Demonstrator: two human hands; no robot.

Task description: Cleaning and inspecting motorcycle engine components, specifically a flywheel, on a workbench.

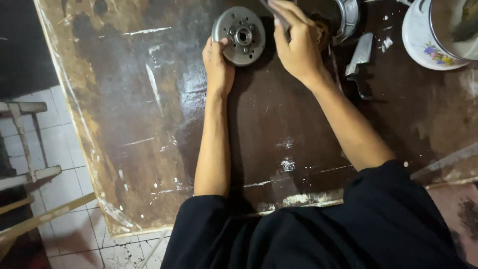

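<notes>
A dark sleeve (318,234) is filling the 6 o'clock edge of the head view, nearest the camera, and both bare forearms are reaching away from it toward 12 o'clock across a worn, paint-flecked brown worktop (149,129). The left hand (217,62) is curling around the 7 o'clock rim of a round grey metal hub disc (242,35), thumb and fingers pressing on its edge and steadying it flat on the worktop near 12 o'clock. The right hand (297,42) is closing around a small dark object, too hidden to name, just at the disc's 3 o'clock side, the fingertips lying close to the disc's rim. The disc is showing a central bore ringed by several small holes; whether any fasteners are sitting in them is too small to tell. As a judgement, the work is looking to be in its middle: the disc is lying apart from any housing and is being handled, while a second round metal part (348,17) is waiting at 1 o'clock, just beyond the right hand. A grey flat metal tool (359,55) is lying untouched at 2 o'clock, and a white flower-printed pot (423,45) is standing at the 2 o'clock corner. Tiled floor (64,199) is showing at 8 o'clock.
</notes>
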